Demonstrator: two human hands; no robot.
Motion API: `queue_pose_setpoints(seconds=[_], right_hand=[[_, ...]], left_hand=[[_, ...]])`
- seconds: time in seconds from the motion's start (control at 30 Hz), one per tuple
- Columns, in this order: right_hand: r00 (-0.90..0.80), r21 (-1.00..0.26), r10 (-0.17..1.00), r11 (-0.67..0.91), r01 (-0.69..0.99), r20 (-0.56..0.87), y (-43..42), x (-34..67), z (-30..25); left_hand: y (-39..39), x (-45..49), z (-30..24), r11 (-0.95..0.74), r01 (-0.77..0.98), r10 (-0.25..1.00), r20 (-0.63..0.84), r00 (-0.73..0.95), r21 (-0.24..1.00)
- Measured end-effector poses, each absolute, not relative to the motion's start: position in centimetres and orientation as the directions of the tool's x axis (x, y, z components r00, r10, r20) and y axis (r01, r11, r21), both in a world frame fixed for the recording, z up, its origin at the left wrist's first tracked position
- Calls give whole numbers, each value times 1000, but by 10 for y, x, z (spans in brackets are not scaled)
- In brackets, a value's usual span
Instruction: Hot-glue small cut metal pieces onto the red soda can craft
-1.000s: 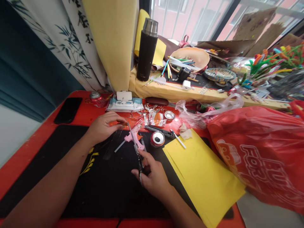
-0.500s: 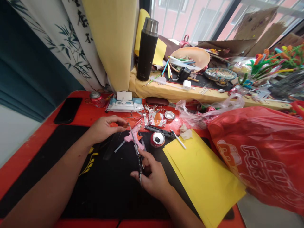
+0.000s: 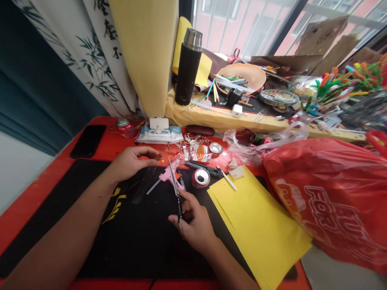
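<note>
My right hand [image 3: 195, 221] is closed round the handles of a pair of scissors [image 3: 174, 177], whose blades point away from me over the black mat [image 3: 136, 241]. Over the far part of the mat, my left hand [image 3: 133, 163] pinches a small, thin brownish-orange piece [image 3: 159, 156] between thumb and fingers; its exact kind is too small to tell. The scissor tips are just right of that piece, apart from it. Beneath the blades lies a pink glue gun [image 3: 169, 171] with a clear stick. A cut-down red can [image 3: 200, 178] stands to its right.
Yellow paper sheets [image 3: 256, 225], a white pen [image 3: 226, 177] and a utility knife [image 3: 204, 168] lie to the right. Behind are metal scraps [image 3: 199, 153], a wipes pack [image 3: 160, 134] and another can [image 3: 125, 127]. A red plastic bag [image 3: 326, 201] bulges at right; a phone [image 3: 87, 141] lies far left.
The scissors have drawn slightly right, away from the small piece in my left hand. My left hand has hardly moved, and the camera view has shifted a little.
</note>
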State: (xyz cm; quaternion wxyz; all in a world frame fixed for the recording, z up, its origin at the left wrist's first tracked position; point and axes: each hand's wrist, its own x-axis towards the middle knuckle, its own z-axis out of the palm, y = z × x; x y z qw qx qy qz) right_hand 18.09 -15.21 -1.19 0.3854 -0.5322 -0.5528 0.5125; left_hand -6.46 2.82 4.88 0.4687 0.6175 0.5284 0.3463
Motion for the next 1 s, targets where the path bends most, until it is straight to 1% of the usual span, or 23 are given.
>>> queue_pose_setpoints(seconds=[0.1,0.17,0.37,0.5,0.57,0.73,0.83,1.0], right_hand=[[-124,-973,982,-114,201,-141,-152,180,-11],[-144,-963,977,-122,241,-160,-152,178,-8],[-252,-888,935,-116,444,-248,-149,169,19],[-242,-809,923,-113,576,-301,-141,163,34],[-240,-786,924,-94,611,-297,-137,159,37],[-259,-785,930,-48,618,-261,-129,145,44],[-249,-774,926,-68,629,-284,-126,133,49],[-281,-787,905,-90,611,-321,-122,111,47]], left_hand=[[28,-64,49,29,231,985,-67,157,972],[28,-62,50,31,167,988,-56,144,985],[24,-54,56,28,1,990,-28,139,1000],[21,-49,57,32,-62,992,-24,127,998],[19,-47,57,38,-91,991,-26,130,995],[16,-45,64,50,-153,990,-29,138,987],[14,-44,69,59,-185,988,-31,150,981],[11,-41,72,74,-261,987,-33,157,963]])
